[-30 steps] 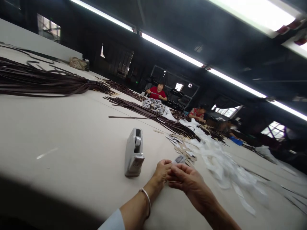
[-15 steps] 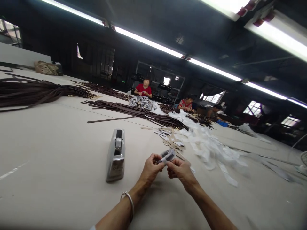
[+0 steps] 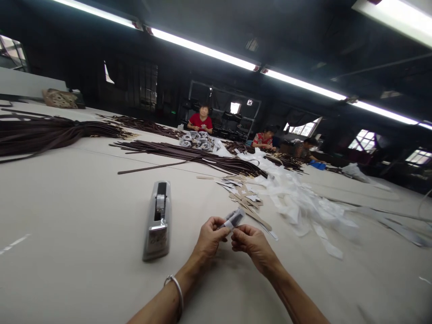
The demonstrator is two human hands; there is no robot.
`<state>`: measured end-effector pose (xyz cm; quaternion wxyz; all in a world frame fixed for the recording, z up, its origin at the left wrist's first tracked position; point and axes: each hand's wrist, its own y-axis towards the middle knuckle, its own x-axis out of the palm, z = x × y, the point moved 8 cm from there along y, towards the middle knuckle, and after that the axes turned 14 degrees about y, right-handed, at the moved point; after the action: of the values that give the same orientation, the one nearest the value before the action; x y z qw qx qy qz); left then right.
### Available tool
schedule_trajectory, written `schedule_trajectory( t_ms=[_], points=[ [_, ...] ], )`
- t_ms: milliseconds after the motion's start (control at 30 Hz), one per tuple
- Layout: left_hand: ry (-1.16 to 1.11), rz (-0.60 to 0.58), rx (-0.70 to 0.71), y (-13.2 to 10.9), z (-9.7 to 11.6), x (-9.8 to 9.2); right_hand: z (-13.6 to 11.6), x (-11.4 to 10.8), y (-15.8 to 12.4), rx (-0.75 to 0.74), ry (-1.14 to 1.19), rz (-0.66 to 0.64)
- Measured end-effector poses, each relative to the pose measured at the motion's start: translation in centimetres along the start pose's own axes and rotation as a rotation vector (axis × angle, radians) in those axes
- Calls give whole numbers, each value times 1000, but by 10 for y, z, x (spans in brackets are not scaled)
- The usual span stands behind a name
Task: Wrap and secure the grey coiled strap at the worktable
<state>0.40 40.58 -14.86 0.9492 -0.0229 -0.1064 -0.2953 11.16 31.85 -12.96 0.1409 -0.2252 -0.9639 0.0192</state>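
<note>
My left hand (image 3: 208,236) and my right hand (image 3: 250,243) meet just above the pale table (image 3: 77,198), both pinching a small grey and white tag (image 3: 233,219) between their fingertips. A silver bracelet (image 3: 175,288) circles my left wrist. A grey tape dispenser (image 3: 157,220) stands just left of my left hand. A heap of cardboard tags (image 3: 243,198) lies right behind my hands.
Bundles of dark brown straps (image 3: 189,155) lie across the middle and another bundle (image 3: 50,130) at far left. White plastic strips (image 3: 303,202) are piled to the right. Three people sit working at the table's far end, one in a red shirt (image 3: 201,120).
The view has swung and levelled out. My hands have turned the small tag between the fingertips; it now sticks up more between them. The tape dispenser has not moved.
</note>
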Motion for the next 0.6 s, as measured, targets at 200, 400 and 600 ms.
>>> schedule_trajectory(
  t_ms=[200,400,600],
  points=[
    [-83,-84,-128,-6,-7,5,2,-3,1,10,-47,98],
    [-189,-293,-213,-13,-4,15,-27,-11,-2,-217,-372,241],
    [-173,-400,-262,-17,-9,23,-88,23,-27,-825,-1354,124]
  ],
)
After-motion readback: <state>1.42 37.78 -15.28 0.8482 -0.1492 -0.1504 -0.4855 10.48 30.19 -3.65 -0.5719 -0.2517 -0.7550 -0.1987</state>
